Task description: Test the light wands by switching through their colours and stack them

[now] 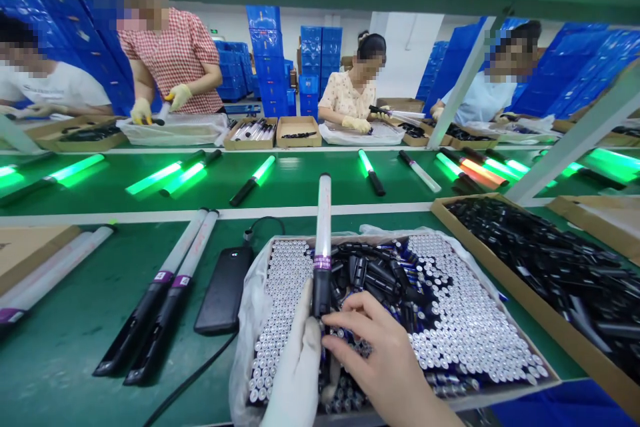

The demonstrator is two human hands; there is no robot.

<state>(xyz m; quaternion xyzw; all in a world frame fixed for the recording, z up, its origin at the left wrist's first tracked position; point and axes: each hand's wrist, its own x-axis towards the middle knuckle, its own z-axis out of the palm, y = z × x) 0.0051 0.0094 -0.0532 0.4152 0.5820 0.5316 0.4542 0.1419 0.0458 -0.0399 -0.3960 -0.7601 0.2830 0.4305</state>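
My left hand (297,360), in a white glove, is closed around the black handle of a light stick (324,227). The stick points away from me, its clear tube and purple band beyond the hand. My bare right hand (383,353) is closed, thumb and index fingertips against the handle's right side; whatever is between them is hidden. Below both hands is a plastic-lined box (500,390) packed with upright batteries (475,320). Loose black plastic parts (383,277) lie in its middle.
Two light sticks (165,300) and a black power bank (225,290) with a cable lie left. At right stands a carton (480,260) of black parts. Lit sticks (367,170) lie on the green belt (310,180) ahead. Co-workers (357,90) sit and stand beyond; a slanted post (467,80) rises right.
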